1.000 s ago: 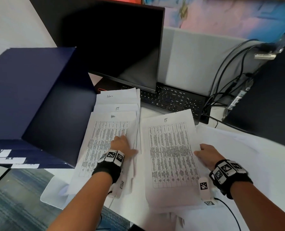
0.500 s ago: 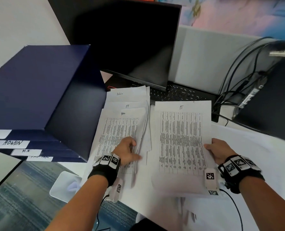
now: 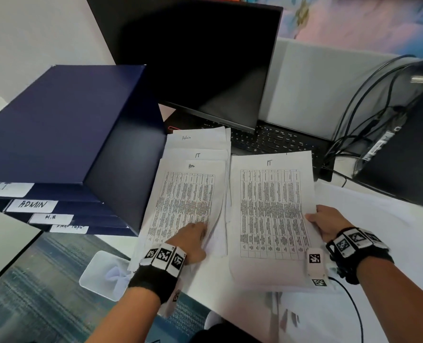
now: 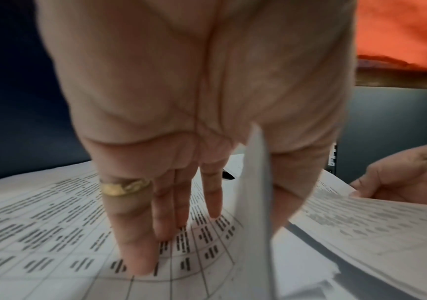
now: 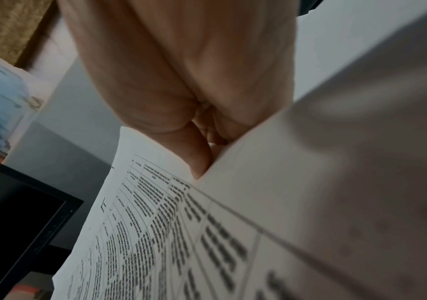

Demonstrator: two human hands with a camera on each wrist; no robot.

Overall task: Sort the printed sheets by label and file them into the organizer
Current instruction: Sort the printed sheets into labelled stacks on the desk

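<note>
The dark blue organizer (image 3: 57,125) stands at the left, its front slots labelled IT (image 3: 5,186), ADMIN (image 3: 32,204) and H.R (image 3: 50,217). Beside it lies a fanned stack of printed sheets, with an HR sheet (image 3: 188,194) (image 4: 40,233) on top and IT and Admin sheets showing behind. My left hand (image 3: 193,237) presses on the HR sheet with straight fingers (image 4: 140,243), and a raised paper edge stands between them and the thumb. My right hand (image 3: 324,222) pinches the right edge of a sheet labelled IT (image 3: 269,214) (image 5: 156,233), thumb (image 5: 197,158) on top, holding it off the desk.
A black monitor (image 3: 205,58) and keyboard (image 3: 267,139) sit behind the sheets. Cables (image 3: 353,134) and a dark box (image 3: 408,149) crowd the right rear. More white paper (image 3: 378,231) covers the desk at the right. A pale tray (image 3: 101,273) lies near my left wrist.
My right hand has lifted the IT sheet off the desk and holds it by its right edge. My left hand slid a little down the HR sheet.
</note>
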